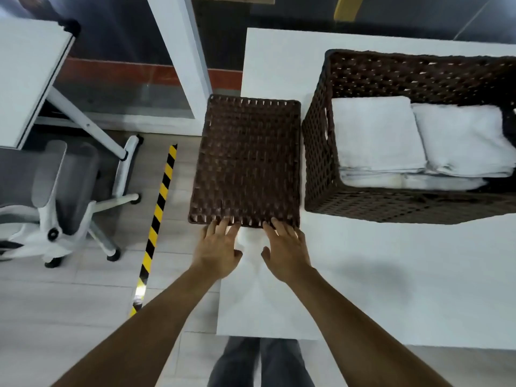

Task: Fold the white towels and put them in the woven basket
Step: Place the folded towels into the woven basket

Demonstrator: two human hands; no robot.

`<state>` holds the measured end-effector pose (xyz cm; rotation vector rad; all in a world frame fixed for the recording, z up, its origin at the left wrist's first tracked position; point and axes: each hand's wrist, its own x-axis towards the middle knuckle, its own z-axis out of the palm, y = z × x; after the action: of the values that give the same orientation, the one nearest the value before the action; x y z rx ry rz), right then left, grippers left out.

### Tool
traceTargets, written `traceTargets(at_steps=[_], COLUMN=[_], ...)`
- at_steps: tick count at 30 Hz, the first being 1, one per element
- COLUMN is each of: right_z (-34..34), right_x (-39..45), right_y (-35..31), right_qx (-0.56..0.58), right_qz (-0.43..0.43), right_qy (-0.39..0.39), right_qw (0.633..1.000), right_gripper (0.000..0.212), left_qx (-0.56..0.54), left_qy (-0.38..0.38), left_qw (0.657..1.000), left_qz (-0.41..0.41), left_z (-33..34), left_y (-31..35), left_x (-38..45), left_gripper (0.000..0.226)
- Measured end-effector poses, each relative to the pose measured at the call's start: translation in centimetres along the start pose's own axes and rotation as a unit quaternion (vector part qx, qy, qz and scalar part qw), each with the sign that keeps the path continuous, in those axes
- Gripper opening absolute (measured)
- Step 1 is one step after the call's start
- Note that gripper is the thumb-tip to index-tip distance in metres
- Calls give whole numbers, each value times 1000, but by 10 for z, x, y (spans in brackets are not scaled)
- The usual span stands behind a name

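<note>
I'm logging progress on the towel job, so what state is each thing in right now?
woven basket: upright on the table, open, no lid on.
white towels: folded, stacked inside the basket.
woven lid: lying flat beside the basket, overhanging the table's left edge.
left hand: open, fingertips at the lid's near edge.
right hand: open, fingertips at the lid's near edge.
office chair: on the floor, nobody in it.
</note>
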<state>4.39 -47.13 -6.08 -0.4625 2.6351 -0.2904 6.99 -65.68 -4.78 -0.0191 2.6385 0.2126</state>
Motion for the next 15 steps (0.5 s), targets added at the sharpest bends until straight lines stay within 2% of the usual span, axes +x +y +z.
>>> traceTargets(at_steps=[5,11,15], right_z=[7,28,32], right_x=[-37,-97,-126], right_y=[11,42,66], right_qx=[-11,-45,-92], right_qz=[-9,58,157], right_qy=[0,40,68], right_qw=[1000,996,981], right_gripper=[52,38,28], left_qx=[47,-114,-170], left_qy=[-55,-95,-31], left_qw=[997,986,984], left_qz=[35,79,37], left_z=[4,24,17], left_y=[22,43,25], left_x=[-39,-72,-57], left_gripper=[53,31,24])
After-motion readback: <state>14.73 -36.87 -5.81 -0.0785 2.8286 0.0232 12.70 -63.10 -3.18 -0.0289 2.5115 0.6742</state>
